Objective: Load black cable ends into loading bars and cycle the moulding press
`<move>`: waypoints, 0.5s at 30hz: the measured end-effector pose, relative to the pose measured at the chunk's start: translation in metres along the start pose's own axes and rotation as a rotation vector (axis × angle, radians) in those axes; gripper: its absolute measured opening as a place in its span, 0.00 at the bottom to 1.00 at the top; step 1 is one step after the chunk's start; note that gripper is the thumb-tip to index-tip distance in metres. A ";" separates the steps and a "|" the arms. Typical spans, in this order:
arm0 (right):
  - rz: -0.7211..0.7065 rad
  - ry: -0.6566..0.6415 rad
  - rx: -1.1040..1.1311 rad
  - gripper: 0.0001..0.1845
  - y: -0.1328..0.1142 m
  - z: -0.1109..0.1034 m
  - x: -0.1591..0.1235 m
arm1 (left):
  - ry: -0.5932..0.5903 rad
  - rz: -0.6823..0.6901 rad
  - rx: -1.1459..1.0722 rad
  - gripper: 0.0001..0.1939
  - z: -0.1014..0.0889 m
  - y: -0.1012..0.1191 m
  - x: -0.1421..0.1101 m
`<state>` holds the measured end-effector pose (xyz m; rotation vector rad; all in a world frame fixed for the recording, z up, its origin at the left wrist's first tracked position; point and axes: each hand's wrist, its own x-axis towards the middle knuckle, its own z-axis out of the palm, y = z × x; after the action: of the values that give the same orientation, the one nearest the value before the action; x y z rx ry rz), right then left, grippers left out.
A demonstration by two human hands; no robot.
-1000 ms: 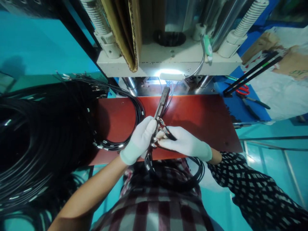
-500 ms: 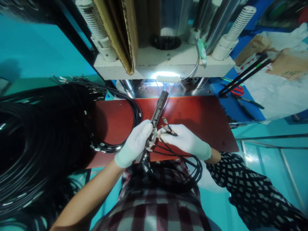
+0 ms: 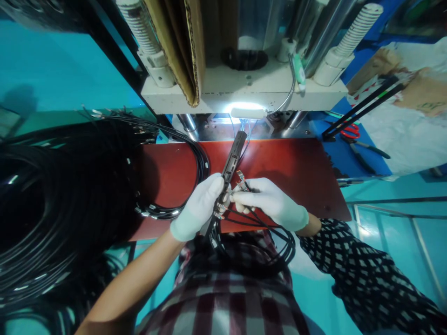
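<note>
Left grip [image 3: 199, 203]: clasping bar [image 3: 231, 164] | right grip [image 3: 274, 203]: pinching cable ends [image 3: 240, 176] | cables [image 3: 290, 246] splayed wider than 1 s ago

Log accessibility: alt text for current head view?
A white-gloved left hand holds a long dark bar over a red board while the right hand holds metal-tipped black cables beside it. A machine stands behind; a black cable pile lies to the left.
</note>
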<state>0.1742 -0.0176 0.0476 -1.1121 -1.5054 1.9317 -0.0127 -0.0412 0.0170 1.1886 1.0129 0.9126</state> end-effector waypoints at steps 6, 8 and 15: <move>-0.068 0.074 -0.217 0.12 0.005 0.005 0.005 | 0.003 0.045 0.046 0.17 0.001 0.002 0.003; -0.052 0.069 -0.256 0.10 0.004 0.007 0.006 | 0.022 0.054 0.087 0.17 0.001 0.002 0.003; 0.013 0.144 -0.422 0.09 0.000 0.016 0.004 | 0.137 0.150 0.452 0.15 0.008 0.000 -0.002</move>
<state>0.1589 -0.0241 0.0473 -1.4026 -1.8755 1.5386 -0.0055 -0.0457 0.0175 1.6130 1.2980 0.9175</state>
